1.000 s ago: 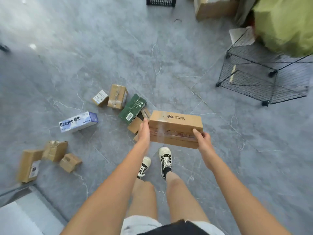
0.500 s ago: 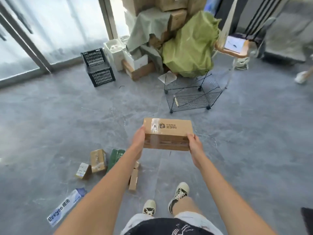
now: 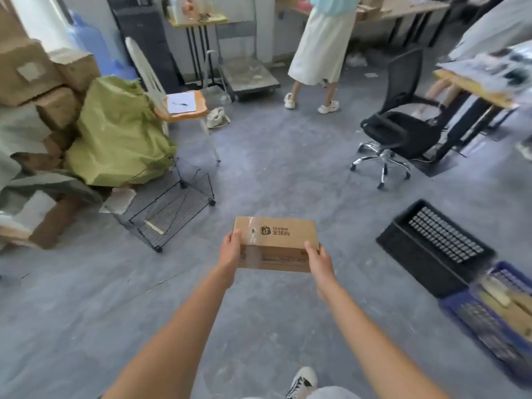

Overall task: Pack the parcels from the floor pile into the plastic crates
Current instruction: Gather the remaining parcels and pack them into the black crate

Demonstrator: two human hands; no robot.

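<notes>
- The floor [image 3: 259, 174] was grey and filled most of the view.
- A pile of boxes [image 3: 31, 73] stood at 10 o'clock, with a green bag [image 3: 115, 133] slumped against it.
- A black crate [image 3: 434, 249] sat on the floor at 3 o'clock, nothing visible inside it.
- A blue crate [image 3: 460, 312] touched its near side at 4 o'clock, with brown parcels lying in it.
- An office chair [image 3: 403, 125] stood at 2 o'clock, well apart from the crates.
- A wire cart [image 3: 172, 211] stood at 9 o'clock, just beside the green bag.
- A person in a pale skirt [image 3: 322, 47] stood at 12 o'clock, far off.
- The parcel [image 3: 276, 243], a brown taped box with a printed logo on top, was held level in mid-air at centre, clear of both crates.
- The left hand [image 3: 230, 251] gripped the parcel's left end, fingers wrapped round the edge.
- The right hand [image 3: 318, 260] gripped the right end, thumb on the top corner.
</notes>
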